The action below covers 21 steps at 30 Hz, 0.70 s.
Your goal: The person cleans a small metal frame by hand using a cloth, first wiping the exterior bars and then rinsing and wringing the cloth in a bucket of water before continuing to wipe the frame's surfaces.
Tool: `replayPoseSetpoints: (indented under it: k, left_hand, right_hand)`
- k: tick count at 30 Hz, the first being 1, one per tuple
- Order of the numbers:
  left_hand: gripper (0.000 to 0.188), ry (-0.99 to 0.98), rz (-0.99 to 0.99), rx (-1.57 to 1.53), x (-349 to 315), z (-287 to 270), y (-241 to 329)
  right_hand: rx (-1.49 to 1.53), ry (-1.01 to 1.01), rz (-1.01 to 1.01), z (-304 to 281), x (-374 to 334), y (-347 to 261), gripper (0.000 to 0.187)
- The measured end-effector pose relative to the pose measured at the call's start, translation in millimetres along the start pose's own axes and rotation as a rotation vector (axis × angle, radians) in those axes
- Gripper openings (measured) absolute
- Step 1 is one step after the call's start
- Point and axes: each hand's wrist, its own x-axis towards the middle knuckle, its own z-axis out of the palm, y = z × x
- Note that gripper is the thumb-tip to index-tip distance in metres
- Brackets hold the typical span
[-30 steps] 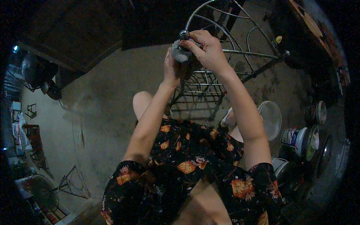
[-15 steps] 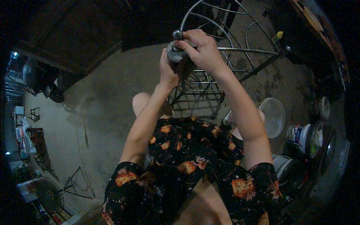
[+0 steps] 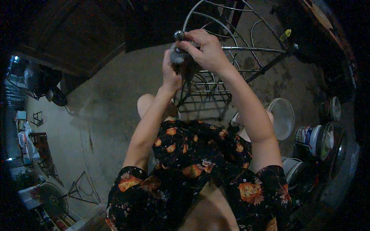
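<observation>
A shiny tubular metal rack with curved bars stands in front of me. One of its posts ends in a round metal knob at the top. My left hand is closed around a fuzzy grey scouring pad, pressed against that post just below the knob. From the other side my right hand grips the post right beside the knob, thumb and fingers bent around it. The lower part of the post and the palm of my left hand are hidden.
A white round basin lies right of my legs, with white buckets beyond it. At lower left are a fan and a thin metal frame. Dark wooden furniture stands at upper left. A yellow item sits near the rack's far corner.
The knob and both hands have shifted slightly left, and the scouring pad sits a little differently on the post. Both grips are kept.
</observation>
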Motion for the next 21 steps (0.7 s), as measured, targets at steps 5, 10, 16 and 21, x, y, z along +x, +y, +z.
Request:
replayPoseSetpoints:
  k: [5, 10, 16, 21]
  left_hand:
    - [0.037, 0.082, 0.077, 0.271, -11, -28, -80]
    - [0.037, 0.099, -0.224, -0.174, -38, -75, -115]
    - [0.044, -0.215, -0.02, 0.246, 8, -38, 1]
    - [0.047, -0.086, -0.101, 0.007, -3, -48, -27]
  right_hand:
    - [0.042, -0.03, 0.038, 2, 4, -7, 0.018]
    - [0.05, 0.023, -0.032, 9, 13, -13, 0.019]
    - [0.015, 0.077, -0.01, 8, 5, 4, 0.023]
    - [0.1, 0.029, 0.002, 14, 11, 1, 0.025]
